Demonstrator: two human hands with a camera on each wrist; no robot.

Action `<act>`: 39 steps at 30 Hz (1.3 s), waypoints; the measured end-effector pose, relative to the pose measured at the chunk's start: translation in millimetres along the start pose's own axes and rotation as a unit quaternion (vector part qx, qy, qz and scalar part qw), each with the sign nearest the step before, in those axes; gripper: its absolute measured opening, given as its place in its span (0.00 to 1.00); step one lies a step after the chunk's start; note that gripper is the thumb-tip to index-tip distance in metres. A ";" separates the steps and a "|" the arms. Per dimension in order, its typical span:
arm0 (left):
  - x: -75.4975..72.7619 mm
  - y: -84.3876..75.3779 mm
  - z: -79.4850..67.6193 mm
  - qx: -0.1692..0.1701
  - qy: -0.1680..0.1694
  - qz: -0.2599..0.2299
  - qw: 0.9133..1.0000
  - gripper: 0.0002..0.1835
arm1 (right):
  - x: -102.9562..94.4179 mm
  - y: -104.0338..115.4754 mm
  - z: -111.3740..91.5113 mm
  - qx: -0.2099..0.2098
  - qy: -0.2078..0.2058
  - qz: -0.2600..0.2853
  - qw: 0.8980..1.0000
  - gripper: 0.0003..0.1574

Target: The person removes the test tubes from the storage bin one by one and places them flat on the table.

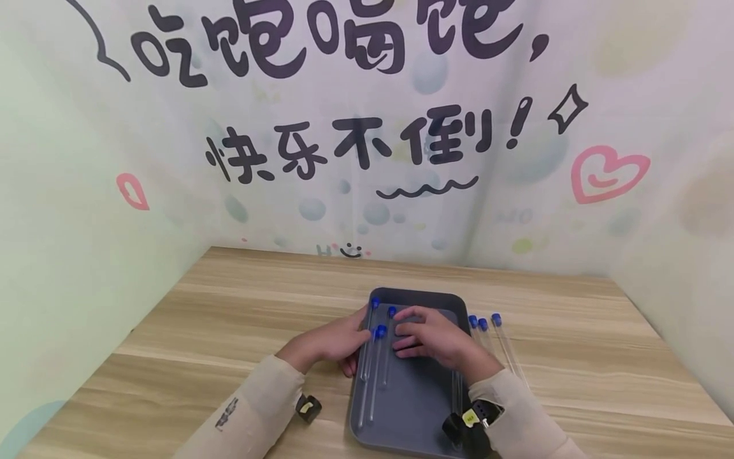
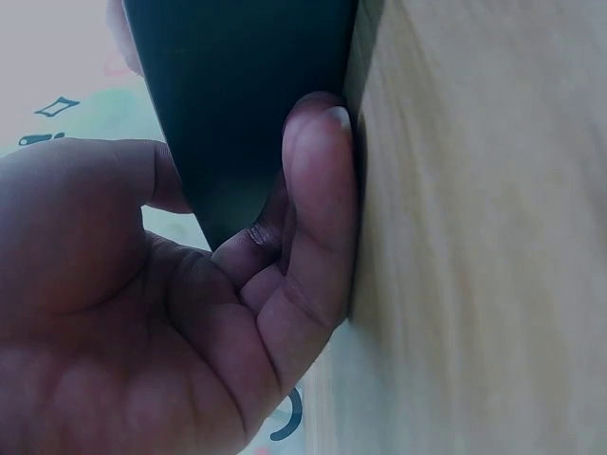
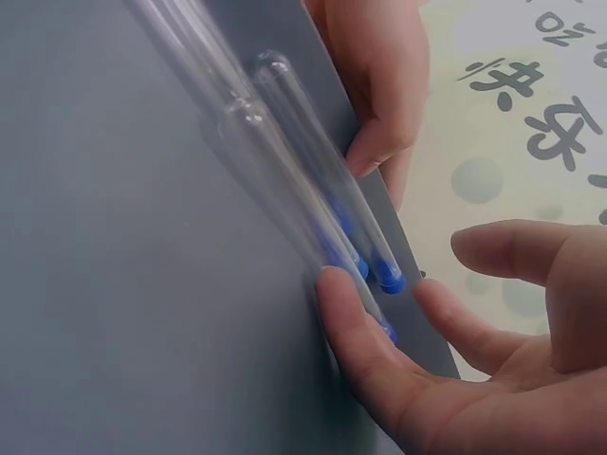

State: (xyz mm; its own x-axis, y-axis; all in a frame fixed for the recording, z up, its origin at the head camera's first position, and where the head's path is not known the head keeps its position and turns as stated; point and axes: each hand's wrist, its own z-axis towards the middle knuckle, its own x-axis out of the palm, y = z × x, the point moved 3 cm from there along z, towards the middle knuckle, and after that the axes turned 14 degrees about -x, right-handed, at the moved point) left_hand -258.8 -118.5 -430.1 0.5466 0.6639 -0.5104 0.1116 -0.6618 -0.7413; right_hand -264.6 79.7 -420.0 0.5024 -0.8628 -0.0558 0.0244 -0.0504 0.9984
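Observation:
A dark grey tray [image 1: 415, 401] lies on the table with several clear test tubes [image 1: 373, 382] along its left side, their blue caps toward the far end. My left hand [image 1: 338, 338] grips the tray's left edge, thumb at the rim; in the left wrist view its curled fingers [image 2: 318, 209] press against the outer wall. Over the tray's far half is my right hand [image 1: 432, 338], fingers spread beside a capped tube [image 1: 387, 350]. The right wrist view shows one fingertip at that tube [image 3: 303, 204], the thumb apart from it. Another tube [image 1: 456, 392] lies partly hidden under the right wrist.
Three more blue-capped tubes [image 1: 501, 338] lie on the wooden table [image 1: 602, 357] right of the tray, partly covered by the right forearm. A printed cloth [image 1: 367, 210] hangs behind the table. Each wrist carries a small black camera [image 1: 308, 408].

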 end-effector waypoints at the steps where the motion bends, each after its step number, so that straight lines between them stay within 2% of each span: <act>1: 0.1 0.3 0.2 0.000 0.000 0.000 1.000 0.33 | -0.3 -0.6 0.3 0.001 0.001 0.003 1.000 0.25; 17: -0.2 -2.0 -0.9 0.010 0.002 -0.005 1.000 0.29 | -4.5 -2.7 -0.4 0.005 0.022 0.025 0.999 0.29; 29: -1.3 -1.2 -2.6 0.009 0.005 -0.011 1.000 0.29 | -2.6 -1.1 -0.6 0.011 0.045 0.032 0.998 0.31; 39: -0.8 -2.6 -3.7 0.007 0.002 -0.008 1.000 0.30 | -1.8 -1.9 -2.0 0.014 0.048 0.034 0.998 0.31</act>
State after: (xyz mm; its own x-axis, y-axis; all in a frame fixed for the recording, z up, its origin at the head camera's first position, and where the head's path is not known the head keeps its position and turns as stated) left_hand -256.4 -118.6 -426.2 0.5486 0.6727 -0.4966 0.1081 -0.6460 -0.7556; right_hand -263.8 82.3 -421.8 0.5830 -0.8124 0.0137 -0.0352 -0.0085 0.9993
